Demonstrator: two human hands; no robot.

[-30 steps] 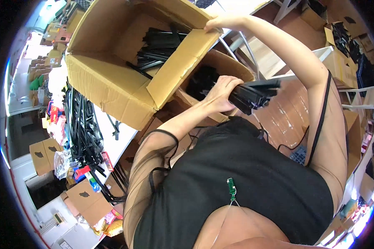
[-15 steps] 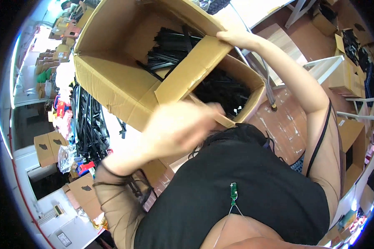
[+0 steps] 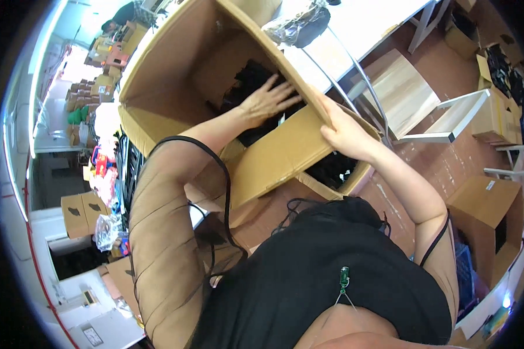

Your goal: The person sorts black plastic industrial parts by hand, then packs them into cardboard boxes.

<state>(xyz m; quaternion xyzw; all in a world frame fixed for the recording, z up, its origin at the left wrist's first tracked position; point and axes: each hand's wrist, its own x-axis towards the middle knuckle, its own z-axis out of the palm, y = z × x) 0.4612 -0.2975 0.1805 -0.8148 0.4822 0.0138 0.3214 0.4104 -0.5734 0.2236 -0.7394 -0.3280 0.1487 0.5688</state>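
A large cardboard box [image 3: 174, 58] is tilted with its mouth toward me, and dark strips [image 3: 247, 87] lie inside. My left hand [image 3: 269, 103] reaches into it, fingers spread over the strips, with nothing visibly held. My right hand [image 3: 344, 132] grips the box's right edge beside a folded-out flap [image 3: 282, 157]. Below that flap stands a smaller cardboard box [image 3: 362, 176] with black pieces [image 3: 330, 170] in it, partly hidden by the flap.
A plastic-wrapped bundle [image 3: 301, 26] rests on a white table [image 3: 375, 26] beyond the box. Bent metal tubing [image 3: 367, 81] and a wooden board [image 3: 403, 90] stand to the right. Another carton [image 3: 477, 200] sits at far right; black strips [image 3: 128, 174] are piled at left.
My left hand has gone from near the flap up and into the large box. The large box has tipped and shifted right, and my right hand has moved lower along its edge.
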